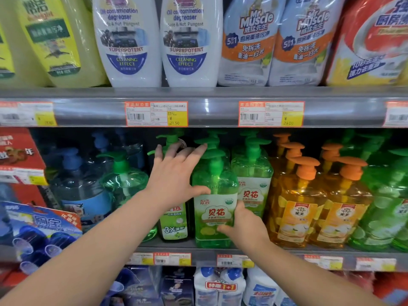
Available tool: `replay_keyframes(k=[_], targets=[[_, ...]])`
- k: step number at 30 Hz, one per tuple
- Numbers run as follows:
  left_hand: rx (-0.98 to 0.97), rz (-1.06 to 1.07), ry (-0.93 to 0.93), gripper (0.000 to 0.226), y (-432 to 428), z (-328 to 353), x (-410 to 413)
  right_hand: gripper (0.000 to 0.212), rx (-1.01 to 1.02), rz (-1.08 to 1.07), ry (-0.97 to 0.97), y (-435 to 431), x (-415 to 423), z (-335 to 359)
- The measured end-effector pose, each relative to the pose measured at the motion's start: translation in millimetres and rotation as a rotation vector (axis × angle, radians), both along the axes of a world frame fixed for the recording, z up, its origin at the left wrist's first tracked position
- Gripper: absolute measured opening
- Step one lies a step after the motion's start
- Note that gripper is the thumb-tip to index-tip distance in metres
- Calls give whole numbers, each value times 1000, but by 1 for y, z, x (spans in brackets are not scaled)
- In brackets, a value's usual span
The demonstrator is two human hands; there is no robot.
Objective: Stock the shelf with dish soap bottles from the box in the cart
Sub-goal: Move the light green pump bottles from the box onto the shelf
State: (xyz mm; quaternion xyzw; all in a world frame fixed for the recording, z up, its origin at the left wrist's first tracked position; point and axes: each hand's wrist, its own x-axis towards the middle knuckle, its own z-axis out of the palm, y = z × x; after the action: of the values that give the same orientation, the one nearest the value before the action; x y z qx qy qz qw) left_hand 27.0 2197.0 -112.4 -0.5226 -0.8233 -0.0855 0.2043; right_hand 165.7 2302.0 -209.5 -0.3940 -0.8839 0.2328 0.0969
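Now on shelf (320, 251): dish soap bottle (213, 213) at front edge, label outward (for shoppers).
Left hand (174, 173): grip apart, steadying it.
Right hand (245, 226): grip clamped low, likely aligning it.

Bottle (213, 217): clear green, green pump, upright at front edge of middle shelf (291, 250), label outward; twin bottle (254, 186) just beside, on its right.

— The green see-through plastic pump bottle (213, 191) at centre?
— Smooth and glossy.
— The tall white plastic bottles (130, 71), upper middle?
— Opaque, shiny. The grey shelf rail (212, 112) has a glossy clear strip over paper price tags (156, 113). The orange plastic pump bottles (295, 195) at right are see-through, glossy.
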Motion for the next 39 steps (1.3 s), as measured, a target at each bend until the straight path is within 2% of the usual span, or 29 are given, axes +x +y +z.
replay_keyframes(k=[9, 16, 24, 33, 35, 39], targets=[[-34, -1, 18, 100, 2, -5, -8, 48, 54, -44, 56, -4, -11, -8], [-68, 6, 103, 104, -1, -10, -11, 45, 54, -83, 59, 0, -22, -8], [-86, -1, 114, 100, 0, -14, -15, 47, 87, -95, -37, 3, -28, 1], [-85, 2, 134, 96, 0, -14, -15, 48, 119, 9, -181, 8, -16, 18], [-60, 14, 148, 95, -1, -14, -10, 47, 172, 27, -204, 9, -10, 23], [103, 16, 307, 88, -7, -27, 1, 41, 297, 89, -159, 5, 5, 27]])
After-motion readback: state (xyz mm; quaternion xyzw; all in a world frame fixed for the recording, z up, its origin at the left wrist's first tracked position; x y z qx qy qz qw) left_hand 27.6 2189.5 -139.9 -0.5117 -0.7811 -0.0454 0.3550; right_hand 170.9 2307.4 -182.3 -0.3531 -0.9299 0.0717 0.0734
